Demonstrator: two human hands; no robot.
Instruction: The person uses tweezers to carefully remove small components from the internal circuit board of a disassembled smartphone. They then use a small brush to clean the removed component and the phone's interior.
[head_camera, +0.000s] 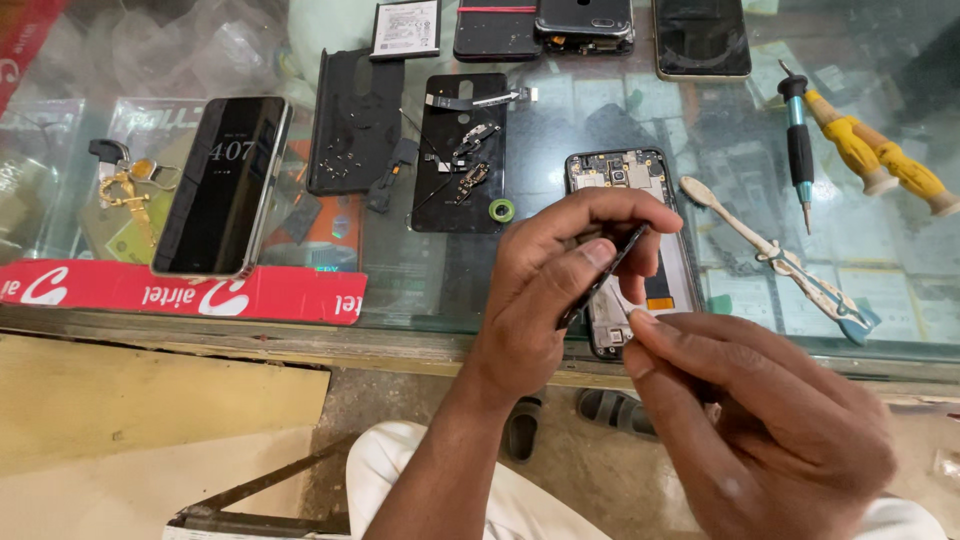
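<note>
The left hand (545, 290) is pinching a thin dark strip-like part (603, 275) edge-up between thumb and fingers, just in front of the opened phone (630, 240) lying on the glass desk (420, 290). The right hand (770, 420) is curling its fingers closed, fingertips touching the part's lower end; whether it is gripping anything is unclear. The part is hanging beyond the desk edge, so a slip could be dropping it to the floor, and squeezing could be bending it.

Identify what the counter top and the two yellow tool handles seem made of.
Counter top: likely clear glass; goods beneath show through and it reflects light. Yellow handles: probably moulded plastic or rubber, matte with ribbed grips; which one is hard to tell.
</note>
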